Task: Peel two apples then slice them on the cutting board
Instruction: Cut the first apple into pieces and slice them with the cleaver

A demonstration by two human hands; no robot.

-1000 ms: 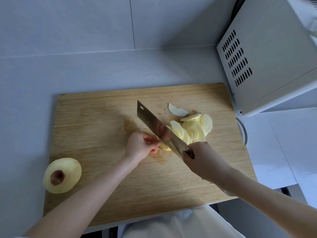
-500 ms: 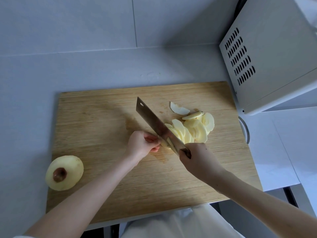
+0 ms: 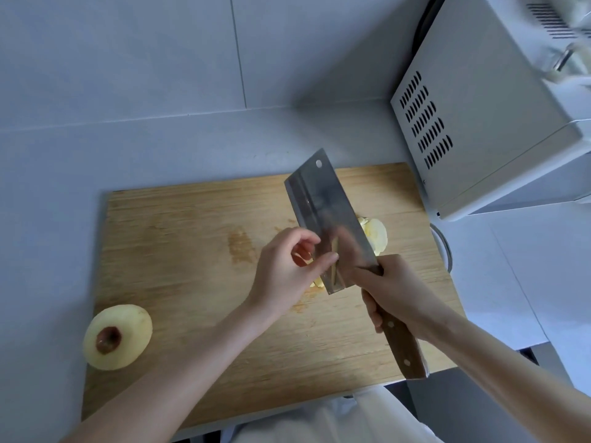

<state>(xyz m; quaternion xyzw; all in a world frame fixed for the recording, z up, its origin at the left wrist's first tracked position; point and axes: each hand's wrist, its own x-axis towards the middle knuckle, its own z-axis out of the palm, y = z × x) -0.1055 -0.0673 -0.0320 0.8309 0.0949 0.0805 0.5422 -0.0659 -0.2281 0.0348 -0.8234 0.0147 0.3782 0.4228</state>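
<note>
Two hands meet over the cutting board point(image 3: 179, 251): the right hand point(image 3: 395, 292) is clamped around the cleaver point(image 3: 329, 219) handle, blade's long axis pointing toward 11 o'clock, while the left hand point(image 3: 284, 273) presses its fingertips, loosely curled, against the blade face. Apple slices point(image 3: 377, 238) lie at 2 o'clock; one peeled apple point(image 3: 118, 335) sits at 8 o'clock.

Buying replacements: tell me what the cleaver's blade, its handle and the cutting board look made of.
Cleaver blade: likely stainless steel, grey and smooth, with dull reflections. Handle: apparently brown wood, with pale rivets, held in the right hand. Cutting board: light wood or bamboo, matte, with straight grain lines.
</note>
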